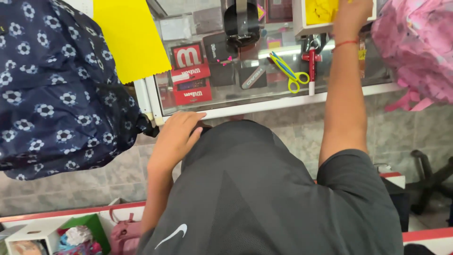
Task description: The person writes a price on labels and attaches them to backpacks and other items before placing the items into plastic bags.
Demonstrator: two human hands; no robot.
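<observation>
My left hand [177, 134] rests flat on the white front edge of a glass display counter [264, 105], fingers loosely together, holding nothing, just above my dark grey shirt [264, 189]. My right arm reaches far over the glass. My right hand [351, 14] lies on a white-framed box [302, 21] with a yellow sheet [321, 10] in it at the top edge of the view; its fingers are partly cut off, so its grip is unclear. A red string circles that wrist. Yellow-green scissors [289, 71] lie on the glass left of my right forearm.
A navy backpack with a ball pattern [56, 89] hangs at the left and a pink backpack [417, 47] at the right. A yellow paper sheet [130, 38] hangs over the counter's left end. Red and black packets [191, 75] sit under the glass. Below, boxes [28, 238] stand on a grey tiled floor.
</observation>
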